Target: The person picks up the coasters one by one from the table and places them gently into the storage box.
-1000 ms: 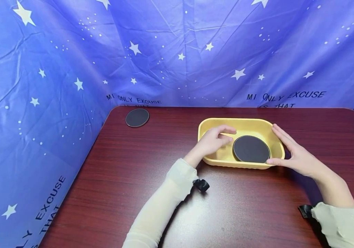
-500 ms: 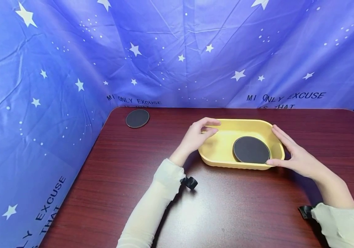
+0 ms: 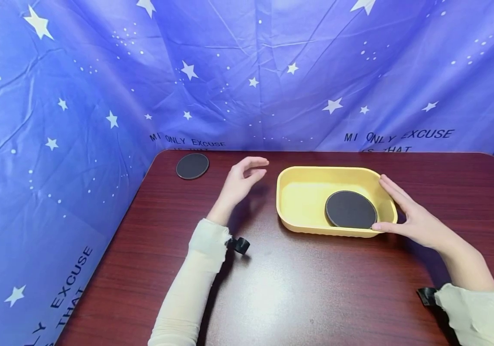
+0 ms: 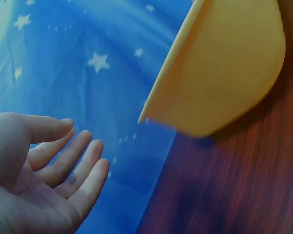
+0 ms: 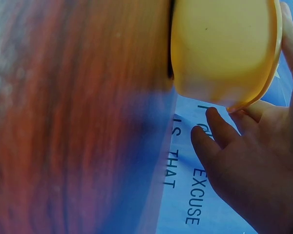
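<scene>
A yellow plastic storage basket (image 3: 307, 226) stands on the table, and a black round coaster (image 3: 350, 209) lies in its right half, tilted against the near wall. My right hand (image 3: 424, 223) holds the basket's right end, thumb on the near rim and fingers at the far corner. In the right wrist view, two fingers (image 5: 207, 146) hang free below the basket's end. To the left of the basket, my left hand (image 3: 240, 182) hovers over the table with nothing in it. Its fingers are loosely bent in the left wrist view. A second black coaster (image 3: 192, 166) lies at the far left corner.
The dark red wood-grain table (image 3: 272, 298) has its far edge against a blue star-printed curtain (image 3: 229, 72), which also runs along the left side. Both wrists wear pale sleeves with small black mounts (image 3: 241, 245).
My left hand has come out of the basket and moved left over the table, empty. The right hand, the basket and both coasters have stayed in place.
</scene>
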Demonstrator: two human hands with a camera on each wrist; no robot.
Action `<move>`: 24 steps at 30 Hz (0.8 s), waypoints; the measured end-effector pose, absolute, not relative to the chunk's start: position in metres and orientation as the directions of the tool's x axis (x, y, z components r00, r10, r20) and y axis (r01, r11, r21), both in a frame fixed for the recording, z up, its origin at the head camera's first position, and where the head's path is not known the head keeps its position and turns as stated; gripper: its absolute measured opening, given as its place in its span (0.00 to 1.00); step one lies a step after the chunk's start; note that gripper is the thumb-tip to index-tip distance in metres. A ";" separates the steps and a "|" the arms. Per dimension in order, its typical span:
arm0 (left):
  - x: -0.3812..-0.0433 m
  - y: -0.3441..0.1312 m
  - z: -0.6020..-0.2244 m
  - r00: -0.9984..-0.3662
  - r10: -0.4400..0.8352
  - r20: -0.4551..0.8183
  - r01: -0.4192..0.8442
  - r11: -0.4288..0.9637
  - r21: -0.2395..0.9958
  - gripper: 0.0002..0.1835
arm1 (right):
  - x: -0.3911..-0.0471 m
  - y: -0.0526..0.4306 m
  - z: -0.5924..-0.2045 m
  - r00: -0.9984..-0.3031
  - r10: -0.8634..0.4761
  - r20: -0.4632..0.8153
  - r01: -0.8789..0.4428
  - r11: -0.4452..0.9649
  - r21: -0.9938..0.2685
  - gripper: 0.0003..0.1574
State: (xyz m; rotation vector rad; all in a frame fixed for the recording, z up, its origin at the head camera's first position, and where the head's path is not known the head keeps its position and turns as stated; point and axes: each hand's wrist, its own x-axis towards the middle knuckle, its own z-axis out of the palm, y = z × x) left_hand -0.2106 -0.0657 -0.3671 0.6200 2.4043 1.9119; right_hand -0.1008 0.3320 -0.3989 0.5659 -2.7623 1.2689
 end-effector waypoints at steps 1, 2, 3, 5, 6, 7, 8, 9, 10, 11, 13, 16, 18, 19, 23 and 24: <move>-0.212 -0.071 -0.367 -0.925 0.295 0.239 0.298 0.176 0.938 0.16 | -0.101 0.332 -0.399 -0.931 -0.307 0.195 -0.348 0.596 -0.724 0.65; -0.214 -0.076 -0.368 -0.929 0.283 0.240 0.296 0.175 0.939 0.17 | -0.101 0.332 -0.399 -0.931 -0.308 0.197 -0.350 0.596 -0.723 0.65; -0.216 -0.081 -0.368 -0.933 0.268 0.241 0.293 0.175 0.940 0.17 | -0.101 0.332 -0.399 -0.930 -0.309 0.197 -0.351 0.595 -0.723 0.65; -0.220 -0.091 -0.369 -0.943 0.232 0.239 0.286 0.193 0.939 0.17 | -0.101 0.332 -0.398 -0.930 -0.311 0.197 -0.352 0.595 -0.723 0.65; -0.222 -0.096 -0.370 -0.948 0.214 0.237 0.279 0.198 0.940 0.17 | -0.101 0.332 -0.398 -0.930 -0.311 0.197 -0.352 0.595 -0.722 0.65; -0.224 -0.101 -0.370 -0.952 0.196 0.235 0.274 0.202 0.940 0.18 | -0.101 0.332 -0.398 -0.930 -0.312 0.196 -0.352 0.596 -0.722 0.65; -0.225 -0.106 -0.370 -0.957 0.174 0.231 0.264 0.205 0.942 0.18 | -0.101 0.332 -0.398 -0.930 -0.311 0.196 -0.351 0.596 -0.722 0.65; -0.227 -0.111 -0.371 -0.962 0.152 0.229 0.257 0.206 0.944 0.18 | -0.101 0.332 -0.398 -0.930 -0.311 0.194 -0.350 0.597 -0.722 0.65; -0.228 -0.115 -0.371 -0.965 0.129 0.229 0.252 0.208 0.945 0.18 | -0.101 0.332 -0.398 -0.931 -0.310 0.193 -0.348 0.598 -0.722 0.65; -0.230 -0.120 -0.372 -0.968 0.106 0.229 0.247 0.207 0.947 0.19 | -0.101 0.332 -0.398 -0.932 -0.309 0.191 -0.347 0.600 -0.721 0.65; -0.233 -0.129 -0.372 -0.971 0.060 0.230 0.237 0.212 0.948 0.19 | -0.101 0.332 -0.399 -0.933 -0.307 0.187 -0.343 0.604 -0.719 0.66; -0.237 -0.141 -0.373 -0.972 -0.004 0.233 0.227 0.222 0.948 0.19 | -0.101 0.332 -0.399 -0.935 -0.304 0.180 -0.337 0.611 -0.717 0.66; -0.240 -0.150 -0.374 -0.972 -0.042 0.233 0.217 0.232 0.948 0.20 | -0.101 0.332 -0.399 -0.936 -0.303 0.178 -0.335 0.613 -0.715 0.66; -0.241 -0.154 -0.374 -0.970 -0.061 0.234 0.213 0.236 0.948 0.20 | -0.101 0.333 -0.399 -0.936 -0.303 0.178 -0.335 0.613 -0.715 0.66; -0.248 -0.169 -0.378 -0.961 -0.141 0.239 0.200 0.245 0.949 0.19 | -0.101 0.333 -0.399 -0.935 -0.304 0.185 -0.340 0.608 -0.717 0.66; -0.249 -0.172 -0.379 -0.957 -0.161 0.242 0.197 0.250 0.948 0.19 | -0.101 0.332 -0.399 -0.934 -0.305 0.186 -0.341 0.607 -0.718 0.66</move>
